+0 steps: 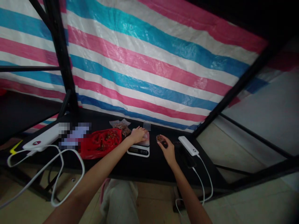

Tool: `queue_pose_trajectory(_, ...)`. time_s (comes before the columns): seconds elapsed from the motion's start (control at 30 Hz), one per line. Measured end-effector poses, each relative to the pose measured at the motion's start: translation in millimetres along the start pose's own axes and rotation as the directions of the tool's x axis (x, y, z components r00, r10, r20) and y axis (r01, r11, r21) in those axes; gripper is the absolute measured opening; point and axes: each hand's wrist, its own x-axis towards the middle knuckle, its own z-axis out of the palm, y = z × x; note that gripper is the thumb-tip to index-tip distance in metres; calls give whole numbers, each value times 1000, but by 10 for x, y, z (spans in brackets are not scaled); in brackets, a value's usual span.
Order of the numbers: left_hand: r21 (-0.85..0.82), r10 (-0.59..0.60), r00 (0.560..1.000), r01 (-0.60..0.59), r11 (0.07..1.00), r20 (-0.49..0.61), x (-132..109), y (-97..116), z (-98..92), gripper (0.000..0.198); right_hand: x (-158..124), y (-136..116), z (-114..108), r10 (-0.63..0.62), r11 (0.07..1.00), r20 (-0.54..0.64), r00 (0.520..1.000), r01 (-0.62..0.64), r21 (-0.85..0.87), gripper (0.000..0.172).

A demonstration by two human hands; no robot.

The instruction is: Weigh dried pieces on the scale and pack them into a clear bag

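Note:
A small digital kitchen scale with a white body and a dark display strip sits on the black table. My left hand lies over its shiny weighing plate, fingers stretched out and palm down. Just behind the fingertips is a small clear plastic bag. To the right of the scale, my right hand grips a small clear cup with brown bits in it, slightly above the tabletop. Left of the scale, a red plastic bag lies spread out with dark reddish-brown pieces on it.
Filled clear bags lie behind the red bag. A white power bank and a dark phone with cables are at right. Another white power bank with a looping cable is at left. Striped sheeting hangs behind.

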Motion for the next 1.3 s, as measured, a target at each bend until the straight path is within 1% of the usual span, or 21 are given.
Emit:
queue_pose_trajectory(0.03,-6,5,1000,-5,1000,1,6,1,6,40,2,-3,-4,-1,1000,-2,1000,2,1,41)
queue_pose_trajectory(0.07,-17,8,1000,-8,1000,0,3,-2,14,40,6,-9,-3,-4,1000,-4,1000,4,4,41)
queue_pose_trajectory(0.2,-106,-2,1000,1,994,-7,-56,-52,51,59,35,-43,37,-11,1000,-27,1000,11,15,41)
queue_pose_trajectory(0.23,-136,-4,1000,2,991,-15,-73,-69,57,59,44,-49,51,-14,1000,-27,1000,14,16,41)
queue_pose_trajectory(0.3,-224,-15,999,4,975,-47,-103,-100,61,51,68,-60,76,-28,1000,-10,1000,28,10,41)
queue_pose_trajectory(0.37,-368,-54,995,18,930,-88,-120,-122,56,46,106,-72,94,-52,999,35,998,53,-10,40)
queue_pose_trajectory(0.43,-555,-111,989,38,831,-99,-128,-131,37,46,167,-98,99,-85,995,107,991,90,-45,38)
queue_pose_trajectory(0.53,-787,-148,987,45,615,-59,-137,-112,-31,52,304,-190,78,-144,979,227,963,173,-110,36)
queue_pose_trajectory(0.6,-867,-143,989,45,497,-31,-151,-72,-98,55,414,-292,47,-191,960,288,938,240,-143,36)
queue_pose_trajectory(0.7,-917,-147,989,30,399,-32,-177,5,-191,55,570,-482,-18,-274,910,354,895,360,-206,38)
queue_pose_trajectory(0.8,-927,-153,987,16,374,-45,-180,53,-233,54,689,-663,-88,-340,821,405,849,478,-312,39)
queue_pose_trajectory(0.97,-924,-151,986,-4,382,-67,-131,19,-200,56,789,-858,-173,-378,643,494,783,606,-467,40)
queue_pose_trajectory(1.1,-930,-121,990,-20,367,-69,-111,-5,-183,55,797,-967,-193,-394,540,549,737,669,-510,39)
queue_pose_trajectory(1.3,-922,-136,987,-26,386,-85,-120,28,-209,47,767,-1080,-165,-418,394,607,676,737,-549,34)
